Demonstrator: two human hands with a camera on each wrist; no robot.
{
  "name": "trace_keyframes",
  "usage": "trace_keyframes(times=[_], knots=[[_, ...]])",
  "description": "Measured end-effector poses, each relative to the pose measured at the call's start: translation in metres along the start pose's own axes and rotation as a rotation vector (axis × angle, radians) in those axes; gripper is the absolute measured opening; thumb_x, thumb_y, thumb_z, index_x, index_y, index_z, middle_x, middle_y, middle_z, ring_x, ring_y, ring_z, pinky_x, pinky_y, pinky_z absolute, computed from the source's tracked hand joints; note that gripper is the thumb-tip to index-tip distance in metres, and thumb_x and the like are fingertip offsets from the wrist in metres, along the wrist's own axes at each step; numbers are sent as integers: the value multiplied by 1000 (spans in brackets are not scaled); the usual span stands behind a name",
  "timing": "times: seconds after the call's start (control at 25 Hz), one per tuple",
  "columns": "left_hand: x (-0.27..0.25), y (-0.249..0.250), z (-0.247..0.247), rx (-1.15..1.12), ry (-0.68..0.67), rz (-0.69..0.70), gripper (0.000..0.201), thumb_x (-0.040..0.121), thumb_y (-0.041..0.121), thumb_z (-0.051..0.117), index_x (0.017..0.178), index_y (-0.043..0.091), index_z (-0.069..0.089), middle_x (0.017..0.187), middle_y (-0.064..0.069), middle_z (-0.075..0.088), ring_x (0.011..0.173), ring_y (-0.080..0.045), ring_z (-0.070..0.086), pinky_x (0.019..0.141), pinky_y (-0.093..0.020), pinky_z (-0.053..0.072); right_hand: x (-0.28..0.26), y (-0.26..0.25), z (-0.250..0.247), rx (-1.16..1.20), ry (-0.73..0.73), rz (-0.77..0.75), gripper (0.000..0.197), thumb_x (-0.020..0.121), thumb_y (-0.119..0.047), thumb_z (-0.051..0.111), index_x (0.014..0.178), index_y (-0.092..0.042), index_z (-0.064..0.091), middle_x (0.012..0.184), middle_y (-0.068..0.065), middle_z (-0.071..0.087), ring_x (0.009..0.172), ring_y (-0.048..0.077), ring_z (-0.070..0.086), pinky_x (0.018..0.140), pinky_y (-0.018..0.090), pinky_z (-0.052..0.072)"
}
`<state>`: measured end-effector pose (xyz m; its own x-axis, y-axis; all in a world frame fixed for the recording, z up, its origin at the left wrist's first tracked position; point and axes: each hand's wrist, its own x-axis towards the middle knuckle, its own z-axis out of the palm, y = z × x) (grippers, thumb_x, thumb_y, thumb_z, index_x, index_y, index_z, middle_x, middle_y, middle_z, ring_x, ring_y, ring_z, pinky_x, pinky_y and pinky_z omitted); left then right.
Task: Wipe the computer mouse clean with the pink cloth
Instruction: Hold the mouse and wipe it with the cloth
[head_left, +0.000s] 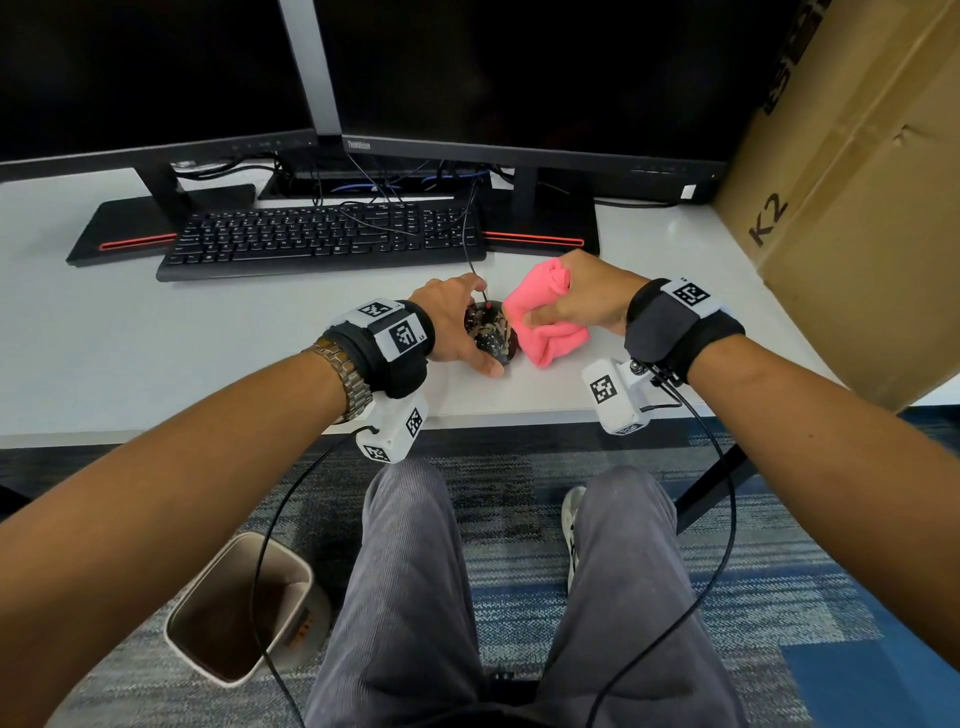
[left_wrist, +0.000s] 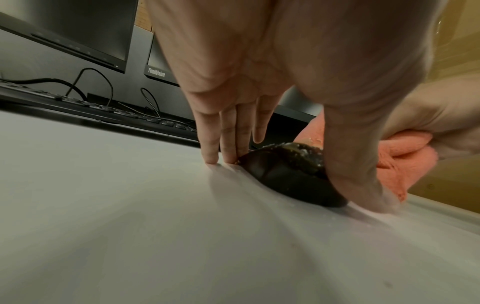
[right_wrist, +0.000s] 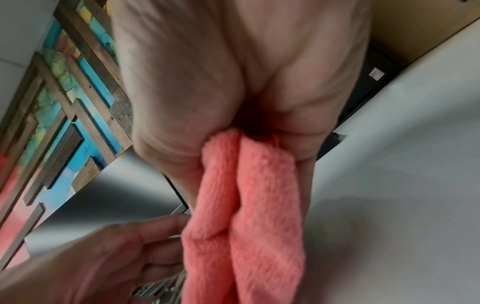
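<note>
A seated person works at a white desk (head_left: 270, 332), both bare hands meeting just in front of a black keyboard (head_left: 322, 239). The left hand (head_left: 452, 325) braces a black computer mouse (head_left: 491, 332) that sits on the desk near its front edge: in the left wrist view the fingers (left_wrist: 228, 131) stand straight and pressed together against the far side of the mouse, tips on the desktop, while the thumb (left_wrist: 355, 164) comes down on the near side, so the mouse is held between them. Pale smears and specks cover the top of the mouse. The right hand (head_left: 576, 301) grips a bunched pink cloth (head_left: 545, 317), fingers curled round it and thumb pinching a fold; the cloth touches the right side of the mouse and its lower folds rest on the desk. The mouse cable (head_left: 470, 244) runs back over the keyboard toward 2 dark monitors (head_left: 519, 78). A large cardboard box (head_left: 857, 208) stands at the right edge of the desk, and a small bin (head_left: 239, 608) sits on the carpet below.
</note>
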<state>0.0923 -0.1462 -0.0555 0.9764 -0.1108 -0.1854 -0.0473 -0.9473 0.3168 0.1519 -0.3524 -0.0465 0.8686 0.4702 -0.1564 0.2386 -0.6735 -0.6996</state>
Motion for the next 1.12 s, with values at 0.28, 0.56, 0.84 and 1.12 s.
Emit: trace_keyframes(times=[0.28,0.56,0.84,1.12], knots=[[-1,-1,-1,-11,-4,-9,123,46,63,86,147,20,30,137,-8,56,126,-27,52,104,-44,44,-17,-5,-2,78,-17,-1,56,60,-22,85,98,15,66,87,28,66,82,25,62,87,57,56],[-3,2,-3,-9,-9,-5,122,48,59,87,147,18,30,139,-7,56,128,-26,51,106,-44,43,-20,-17,2,-82,44,-117,26,74,-5,77,97,6,70,98,29,71,80,30,65,81,51,58],[-3,2,-4,-20,-8,-6,122,49,58,88,148,17,29,140,-7,55,129,-26,50,105,-44,44,-9,-23,-9,-403,-16,-214,19,77,-7,72,83,11,69,87,30,69,80,43,63,73,48,55],[-3,2,-4,-28,-12,1,122,47,58,88,147,16,31,139,-7,56,128,-26,51,105,-45,44,30,-7,0,-557,-43,-146,27,88,-11,71,110,3,69,112,18,67,97,15,45,93,29,34]])
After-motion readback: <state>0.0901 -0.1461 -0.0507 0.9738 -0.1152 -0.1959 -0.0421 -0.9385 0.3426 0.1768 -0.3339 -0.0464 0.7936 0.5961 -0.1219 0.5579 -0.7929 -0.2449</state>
